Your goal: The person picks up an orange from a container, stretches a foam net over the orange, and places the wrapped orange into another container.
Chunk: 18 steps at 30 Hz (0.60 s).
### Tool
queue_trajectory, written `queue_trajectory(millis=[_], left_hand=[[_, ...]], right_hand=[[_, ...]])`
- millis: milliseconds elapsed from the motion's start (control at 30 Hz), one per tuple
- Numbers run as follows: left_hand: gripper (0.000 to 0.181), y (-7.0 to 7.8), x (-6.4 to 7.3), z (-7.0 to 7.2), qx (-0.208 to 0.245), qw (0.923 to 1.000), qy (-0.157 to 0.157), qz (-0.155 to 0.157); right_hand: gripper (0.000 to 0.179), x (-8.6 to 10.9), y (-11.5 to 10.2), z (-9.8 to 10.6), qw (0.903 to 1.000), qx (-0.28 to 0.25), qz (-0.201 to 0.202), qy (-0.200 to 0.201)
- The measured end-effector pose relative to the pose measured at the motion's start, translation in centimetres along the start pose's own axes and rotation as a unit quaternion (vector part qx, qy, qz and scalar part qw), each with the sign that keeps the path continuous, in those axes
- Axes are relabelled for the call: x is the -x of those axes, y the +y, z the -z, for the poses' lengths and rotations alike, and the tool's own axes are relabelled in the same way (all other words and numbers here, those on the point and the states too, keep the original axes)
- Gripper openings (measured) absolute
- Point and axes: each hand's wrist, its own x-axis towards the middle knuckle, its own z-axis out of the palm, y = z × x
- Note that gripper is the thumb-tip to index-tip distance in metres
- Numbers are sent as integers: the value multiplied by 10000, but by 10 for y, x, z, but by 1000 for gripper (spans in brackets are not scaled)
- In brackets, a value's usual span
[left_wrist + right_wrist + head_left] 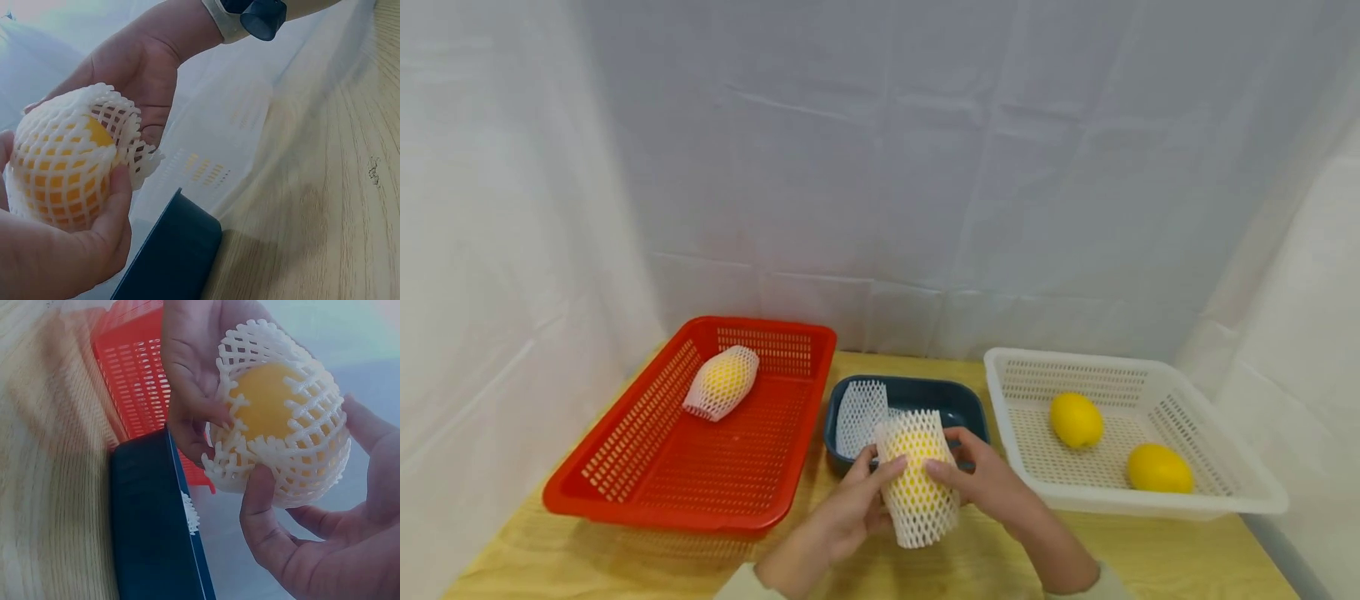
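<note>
Both hands hold a yellow oval fruit (262, 403) inside a white foam net sleeve (919, 517), close above the near side of the dark blue tub. My left hand (846, 512) grips it from the left, thumb on the front of the net. From the other side my right hand (992, 483) grips it, thumb also on the front and fingers behind. In the right wrist view the fruit's bare end shows through the sleeve's open mouth. Another foam net sleeve (860, 417) lies in the blue tub (936, 385), which the hands partly cover.
On the left stands a red basket (737, 521) with one netted yellow fruit (726, 379) in it. A white basket (1120, 500) on the right holds a bare yellow fruit (1076, 420) and a second yellow fruit (1159, 468). White cloth (925, 167) hangs behind the wooden table (1150, 558).
</note>
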Motion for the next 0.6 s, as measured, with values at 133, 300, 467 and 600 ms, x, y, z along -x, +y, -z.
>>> queue_trajectory(millis=[133,300,467,600], left_hand=[[75,3,1,-4,-117,9999,85,-42],[72,17,7,-13,-69,9996,237,-167],[69,51,30,-9,-32,9987,65,-500],[63,89,56,8,-352,9927,-51,-1149]], right_hand=[[66,0,0,0,10000,-27,39,46],[53,-1,-2,-4,9983,-362,202,412],[44,-6,-9,-19,9862,-968,704,1144],[34,-11,-14,-35,9806,-448,1232,1458]])
